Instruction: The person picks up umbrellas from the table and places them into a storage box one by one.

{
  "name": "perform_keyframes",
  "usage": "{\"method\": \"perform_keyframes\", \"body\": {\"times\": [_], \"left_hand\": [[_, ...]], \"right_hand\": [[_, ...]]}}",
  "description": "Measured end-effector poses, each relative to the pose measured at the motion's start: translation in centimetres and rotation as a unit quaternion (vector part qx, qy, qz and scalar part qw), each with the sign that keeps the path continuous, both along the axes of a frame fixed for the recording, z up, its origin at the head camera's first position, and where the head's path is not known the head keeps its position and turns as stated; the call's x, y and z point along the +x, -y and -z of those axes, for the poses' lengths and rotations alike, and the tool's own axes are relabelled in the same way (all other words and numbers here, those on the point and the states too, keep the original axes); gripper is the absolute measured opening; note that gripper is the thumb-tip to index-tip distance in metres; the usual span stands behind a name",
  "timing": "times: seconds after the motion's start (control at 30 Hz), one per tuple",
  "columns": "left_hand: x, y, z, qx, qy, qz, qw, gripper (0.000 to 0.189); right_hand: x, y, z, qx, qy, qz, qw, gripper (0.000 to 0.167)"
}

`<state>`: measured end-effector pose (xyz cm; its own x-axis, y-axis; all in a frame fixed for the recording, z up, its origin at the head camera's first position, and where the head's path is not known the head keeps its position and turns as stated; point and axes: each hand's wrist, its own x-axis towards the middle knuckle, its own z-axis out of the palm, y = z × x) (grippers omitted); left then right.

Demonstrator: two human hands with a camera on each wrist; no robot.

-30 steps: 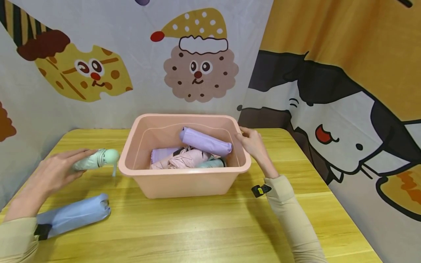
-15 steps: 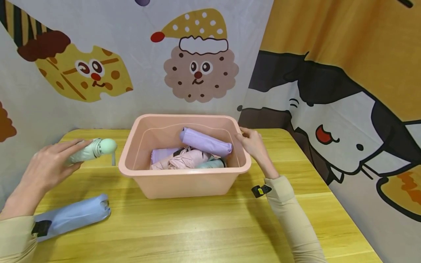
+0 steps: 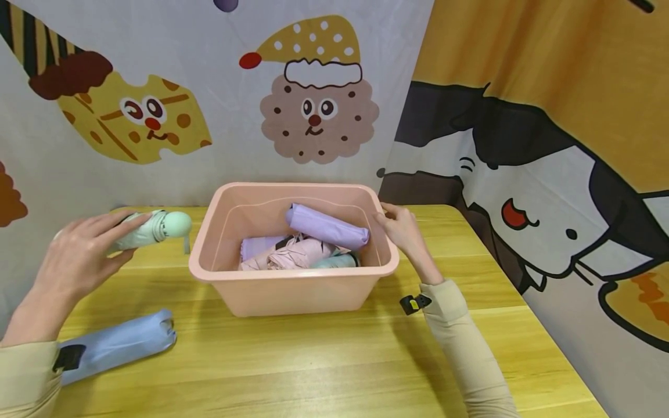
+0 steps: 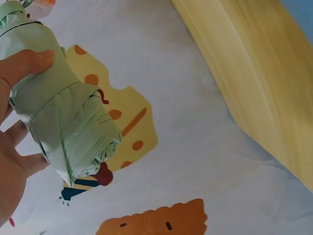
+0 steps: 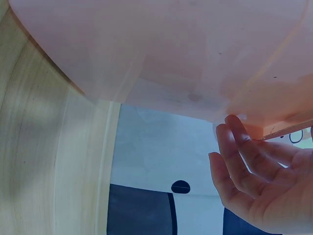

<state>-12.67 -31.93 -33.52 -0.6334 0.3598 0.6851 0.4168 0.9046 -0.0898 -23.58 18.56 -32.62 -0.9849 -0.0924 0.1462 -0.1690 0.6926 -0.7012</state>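
My left hand (image 3: 78, 255) grips a mint-green folded umbrella (image 3: 148, 229), held above the table just left of the pink plastic bin (image 3: 292, 293). Its round knob and a short strap face the bin. In the left wrist view, thumb and fingers wrap around the green umbrella's fabric (image 4: 63, 112). With the right hand (image 3: 402, 232) I hold the bin's right rim; the right wrist view has those fingers under the rim against the outer wall (image 5: 161, 58). Inside the bin lie a purple umbrella (image 3: 326, 225), another purple piece (image 3: 258, 245), a pale pink umbrella (image 3: 300, 252) and a teal one (image 3: 337, 261).
A blue folded umbrella (image 3: 120, 345) with a black band lies on the wooden table (image 3: 324, 366), beside the left forearm, which partly hides it. Behind the table hangs a cartoon-printed curtain (image 3: 225, 116), close to the bin's back.
My left hand has lifted the green umbrella a little higher and farther back. The bin, its contents, the blue umbrella and the right hand keep their places.
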Motion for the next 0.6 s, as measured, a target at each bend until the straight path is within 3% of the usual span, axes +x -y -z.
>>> {"method": "perform_keyframes", "body": {"times": [0.1, 0.13, 0.17, 0.2, 0.53, 0.6], "left_hand": [[0.0, -0.5, -0.3, -0.008, -0.007, 0.004, 0.9999, 0.070], [-0.1, -0.7, -0.4, -0.010, -0.009, 0.004, 0.9999, 0.086], [-0.1, -0.8, -0.5, -0.013, -0.013, 0.008, 0.9998, 0.086], [-0.2, -1.0, -0.6, -0.014, -0.015, 0.011, 0.9997, 0.101], [-1.0, -2.2, -1.6, -0.037, -0.039, 0.048, 0.9974, 0.095], [-1.1, -2.4, -1.8, -0.040, -0.044, 0.052, 0.9969, 0.066]], "right_hand": [[0.0, 0.0, 0.1, -0.003, 0.001, 0.000, 1.0000, 0.049], [0.0, 0.0, 0.1, -0.002, 0.000, -0.001, 1.0000, 0.049], [0.0, 0.0, 0.1, -0.002, -0.001, -0.001, 1.0000, 0.049], [0.0, 0.0, 0.1, -0.002, -0.002, -0.001, 1.0000, 0.049], [-0.1, -0.1, 0.3, -0.001, -0.005, 0.002, 1.0000, 0.049], [-0.2, -0.1, 0.3, 0.000, -0.006, 0.001, 1.0000, 0.049]]}}
